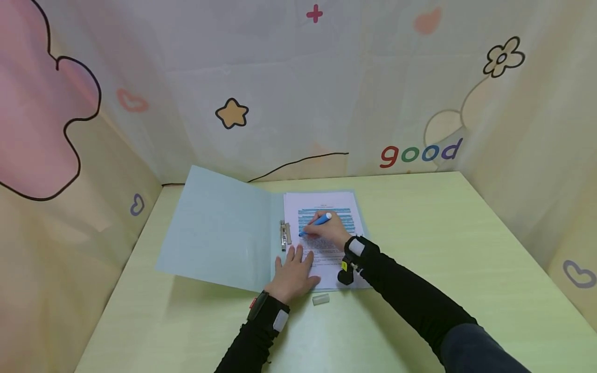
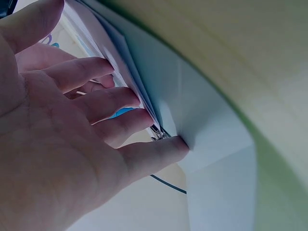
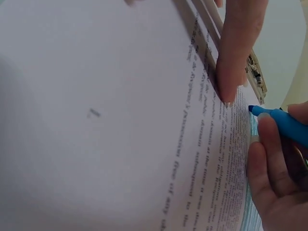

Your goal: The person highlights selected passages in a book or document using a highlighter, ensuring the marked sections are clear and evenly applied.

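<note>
Pale table (image 1: 466, 259): paper (image 1: 326, 273) under spread left hand (image 1: 293, 277), likely for steadying; marker (image 1: 323, 219) pinched in right hand (image 1: 332, 233), seemingly for highlighting.

Pale yellow-green worktop (image 1: 466, 248) beneath fingers (image 1: 298, 254); beyond them, creased printed cloth wall (image 1: 289, 67) with orange star (image 1: 231, 113), colourful "good" lettering (image 1: 426, 154); large pink shape (image 1: 37, 114) left of fingers.

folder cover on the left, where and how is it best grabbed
Probably the middle of its free outer edge, coming from the left and pinching above and below. The cover tilts up off the table, with a shadow beneath, while its opposite side joins the spine beside the metal clip.
</note>
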`<state>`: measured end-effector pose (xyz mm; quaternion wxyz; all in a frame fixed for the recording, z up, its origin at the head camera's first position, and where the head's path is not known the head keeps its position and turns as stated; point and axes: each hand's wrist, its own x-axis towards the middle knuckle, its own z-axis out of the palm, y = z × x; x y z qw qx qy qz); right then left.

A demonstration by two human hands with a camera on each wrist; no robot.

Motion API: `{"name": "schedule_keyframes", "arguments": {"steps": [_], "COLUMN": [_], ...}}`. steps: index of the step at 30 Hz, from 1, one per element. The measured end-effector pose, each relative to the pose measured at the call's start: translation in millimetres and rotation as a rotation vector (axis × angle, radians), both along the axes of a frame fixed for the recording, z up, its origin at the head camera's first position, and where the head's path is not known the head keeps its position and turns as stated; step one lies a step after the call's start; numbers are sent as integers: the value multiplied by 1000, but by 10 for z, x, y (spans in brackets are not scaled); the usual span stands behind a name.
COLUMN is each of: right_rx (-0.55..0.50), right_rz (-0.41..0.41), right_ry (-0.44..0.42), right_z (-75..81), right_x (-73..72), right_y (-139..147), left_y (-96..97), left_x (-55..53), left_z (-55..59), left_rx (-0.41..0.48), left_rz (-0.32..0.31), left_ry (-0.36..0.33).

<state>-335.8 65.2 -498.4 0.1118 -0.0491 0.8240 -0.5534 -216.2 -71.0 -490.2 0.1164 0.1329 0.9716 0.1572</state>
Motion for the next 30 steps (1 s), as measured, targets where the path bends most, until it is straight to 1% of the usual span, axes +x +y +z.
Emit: {"name": "schedule_keyframes", "arguments": {"steps": [4,8,14,22,30], "right_rx": [20,36,67,90,69], "right_rz": [19,34,35,33,55], "right_ry": [21,34,46,44,54], "right_z": [44,83,130,127,119], "right_x": [19,39,55,31,15], "right_y": [-25,-48,-79,-74,-29], "left_y": [5,9,-1,-1,9], "left_x": [-6,2,14,0,-12], "left_z": [-15,-16,-12,-16,-28], "left_rx": [-1,1,6,-5,-12], "left_rz": [5,2,-1,-6,4], "left_ry": [-13,-12,-7,0,0]}}
